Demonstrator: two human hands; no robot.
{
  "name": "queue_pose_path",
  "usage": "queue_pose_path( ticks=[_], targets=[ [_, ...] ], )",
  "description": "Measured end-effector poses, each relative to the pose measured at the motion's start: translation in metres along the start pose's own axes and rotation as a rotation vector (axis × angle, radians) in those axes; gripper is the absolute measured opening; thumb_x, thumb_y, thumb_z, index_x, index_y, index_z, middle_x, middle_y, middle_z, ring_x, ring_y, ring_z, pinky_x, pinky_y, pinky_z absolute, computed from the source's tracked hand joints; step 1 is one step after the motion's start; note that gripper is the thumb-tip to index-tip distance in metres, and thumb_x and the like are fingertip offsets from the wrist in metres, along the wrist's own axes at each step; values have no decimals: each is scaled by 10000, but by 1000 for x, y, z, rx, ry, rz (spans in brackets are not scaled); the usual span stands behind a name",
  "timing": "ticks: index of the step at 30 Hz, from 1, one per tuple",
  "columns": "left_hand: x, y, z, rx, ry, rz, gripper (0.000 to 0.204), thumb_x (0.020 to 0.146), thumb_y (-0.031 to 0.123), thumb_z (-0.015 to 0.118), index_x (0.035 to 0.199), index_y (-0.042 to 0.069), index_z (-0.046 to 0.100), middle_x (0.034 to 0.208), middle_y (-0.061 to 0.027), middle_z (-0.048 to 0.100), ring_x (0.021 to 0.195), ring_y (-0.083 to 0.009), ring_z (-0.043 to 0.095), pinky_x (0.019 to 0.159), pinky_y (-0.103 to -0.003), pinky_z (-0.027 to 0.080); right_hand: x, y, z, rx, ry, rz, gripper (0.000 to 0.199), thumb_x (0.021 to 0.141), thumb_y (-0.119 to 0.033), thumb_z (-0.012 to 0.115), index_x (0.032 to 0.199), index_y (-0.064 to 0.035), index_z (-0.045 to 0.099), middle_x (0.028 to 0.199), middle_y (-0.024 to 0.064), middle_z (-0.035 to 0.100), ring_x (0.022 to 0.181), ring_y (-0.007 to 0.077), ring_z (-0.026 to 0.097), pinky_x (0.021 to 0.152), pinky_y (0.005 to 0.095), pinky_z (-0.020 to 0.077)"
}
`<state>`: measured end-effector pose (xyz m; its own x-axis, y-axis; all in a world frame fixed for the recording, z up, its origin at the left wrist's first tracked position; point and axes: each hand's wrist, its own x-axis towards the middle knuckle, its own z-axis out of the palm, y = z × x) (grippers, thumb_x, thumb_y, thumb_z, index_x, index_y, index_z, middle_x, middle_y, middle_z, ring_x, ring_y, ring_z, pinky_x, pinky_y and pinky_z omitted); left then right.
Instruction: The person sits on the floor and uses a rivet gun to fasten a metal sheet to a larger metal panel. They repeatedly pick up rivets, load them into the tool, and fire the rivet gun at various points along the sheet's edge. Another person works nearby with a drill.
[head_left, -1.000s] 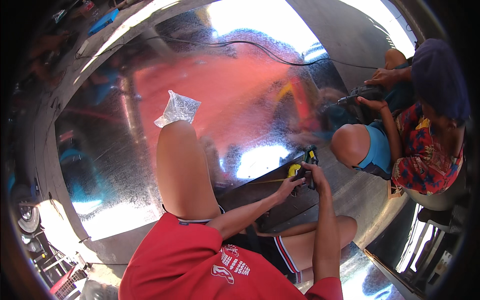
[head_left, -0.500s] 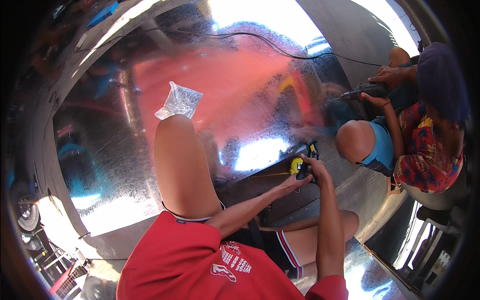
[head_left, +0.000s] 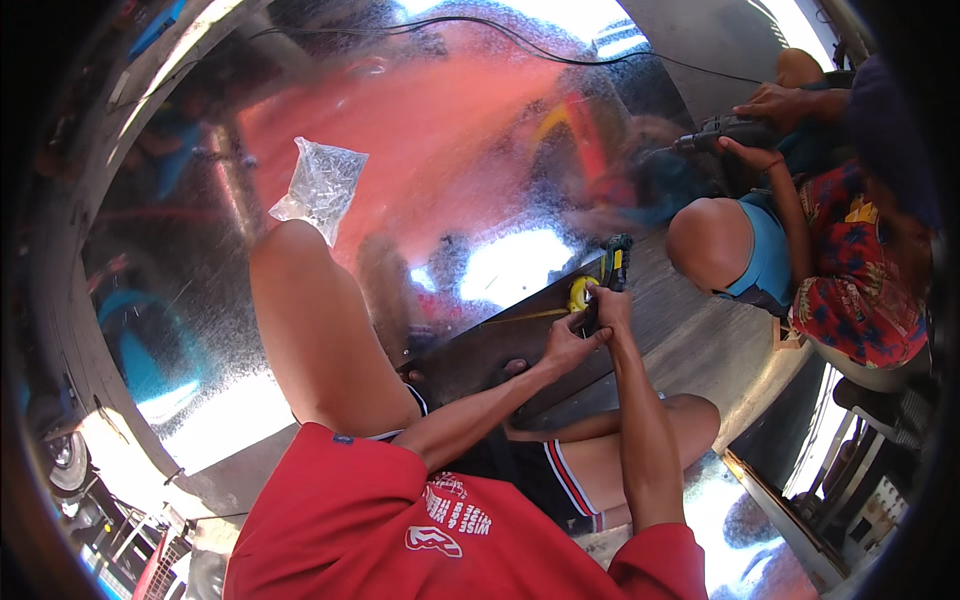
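A: Where's the dark tool with yellow marks (head_left: 617, 264)?

B: Out front, by the near edge of the shiny metal sheet (head_left: 430, 170)! The right hand (head_left: 612, 306) has its fingers wrapped round it; the left hand's (head_left: 567, 347) fingers curl closed on the lower handle.

A: And the yellow tape measure (head_left: 579, 293)?

B: Just beside them, blade out. A co-worker's drill (head_left: 738, 133) points in from the right!

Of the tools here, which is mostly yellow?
The round tape measure; the tool just right of it and the drill farther right are mostly dark.
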<state>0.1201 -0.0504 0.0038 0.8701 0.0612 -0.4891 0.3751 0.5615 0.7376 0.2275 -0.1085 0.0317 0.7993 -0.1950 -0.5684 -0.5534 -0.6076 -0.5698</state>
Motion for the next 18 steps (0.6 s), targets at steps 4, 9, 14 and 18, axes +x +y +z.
queue_pose_path(
  ticks=[4, 9, 14, 18],
  targets=[
    [0, -1, 1, -192, -133, -44, 961, 685, 550, 836, 1329, -68, 483, 1157, -97, 605, 957, -146, 582, 823, -267, 487, -1, -3, -12, 105, -153, 71, 285, 772, -257, 746, 720, 10, 660, 685, 66, 647, 576, 145, 603, 539, 291, 462],
    [13, 21, -8, 105, -350, -200, 917, 755, 652, 709, 1313, -27, 448, 1117, -61, 546, 995, -139, 522, 867, -291, 428, -5, -29, -41, 286, -594, 262, 323, 829, -364, 695, 900, -56, 624, 766, 27, 637, 583, 135, 602, 542, 249, 488],
    [20, 46, -6, 48, -416, -320, 857, 754, 704, 655, 1244, 20, 496, 1101, -64, 530, 1091, -179, 487, 931, -284, 361, -7, -61, -44, 272, -597, 333, 358, 816, -398, 713, 882, -64, 601, 741, 43, 620, 535, 149, 593, 455, 275, 478],
    [23, 49, -4, 29, -407, -265, 787, 806, 686, 616, 1224, 26, 524, 1058, -42, 559, 1048, -154, 508, 923, -286, 354, -2, -71, -50, 187, -627, 379, 445, 784, -452, 733, 867, -34, 607, 698, 65, 611, 492, 158, 581, 421, 307, 482]
  ],
)
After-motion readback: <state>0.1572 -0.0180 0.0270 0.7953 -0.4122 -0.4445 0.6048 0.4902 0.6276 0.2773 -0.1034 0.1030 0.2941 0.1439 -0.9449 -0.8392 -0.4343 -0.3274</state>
